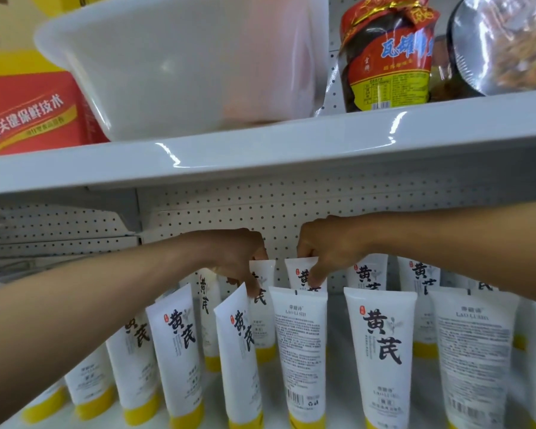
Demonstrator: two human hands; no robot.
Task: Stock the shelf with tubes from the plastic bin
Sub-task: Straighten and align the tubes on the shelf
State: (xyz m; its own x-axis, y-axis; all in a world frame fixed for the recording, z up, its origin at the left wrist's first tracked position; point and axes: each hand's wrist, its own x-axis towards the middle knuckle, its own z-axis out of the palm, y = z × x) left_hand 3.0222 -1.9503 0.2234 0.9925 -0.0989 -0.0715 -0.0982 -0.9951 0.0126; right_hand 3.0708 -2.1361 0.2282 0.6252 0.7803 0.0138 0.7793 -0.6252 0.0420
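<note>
White tubes with yellow caps stand cap-down in rows on the lower shelf. My left hand pinches the top of one tube in the back row. My right hand pinches the top of the neighbouring back-row tube. Both tubes stand upright behind the front-row tubes, one of which shows its back label. The white plastic bin sits on the upper shelf, above my hands; its contents are hidden.
The upper shelf edge runs across the view. On it stand a red box left of the bin and a dark jar with a red label to its right. A perforated back panel lies behind the tubes.
</note>
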